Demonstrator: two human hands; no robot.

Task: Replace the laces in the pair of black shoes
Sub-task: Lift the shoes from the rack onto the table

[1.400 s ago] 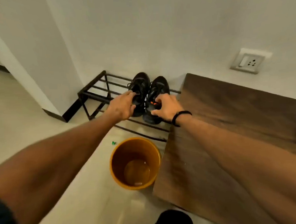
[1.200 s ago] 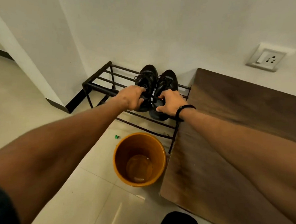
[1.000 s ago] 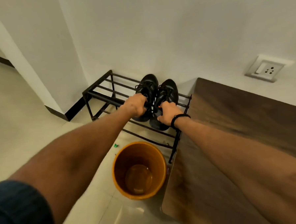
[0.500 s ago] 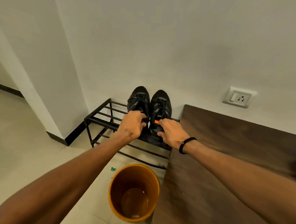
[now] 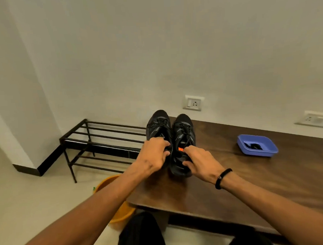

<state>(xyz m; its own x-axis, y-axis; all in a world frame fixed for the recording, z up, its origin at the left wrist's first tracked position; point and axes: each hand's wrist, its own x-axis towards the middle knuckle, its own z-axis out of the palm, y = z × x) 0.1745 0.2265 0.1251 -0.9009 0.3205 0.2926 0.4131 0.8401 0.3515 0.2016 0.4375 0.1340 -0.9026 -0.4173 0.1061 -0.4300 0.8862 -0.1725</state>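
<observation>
Observed, taking the dark wooden table as reference and proceeding left to right. Left of the table and against the wall stands a black metal shoe rack; nothing is seen on the bars in view. Below the table's near-left corner sits an orange bucket, largely hidden by the left forearm; its contents cannot be told. On the table's left end, toes toward the wall, stand the two black shoes side by side and touching: the left shoe and the right shoe, both laced in black. The left hand grips the heel end of the left shoe, fingers curled over its collar and thumb on the inner side. The right hand holds the heel end of the right shoe, fingers curled at the collar just beside an orange tab, thumb pressed against the heel; a black band circles that wrist. Farther right on the table, well apart from the shoes, rests a blue plastic tray holding a dark coiled item, seemingly laces, too small to confirm.
</observation>
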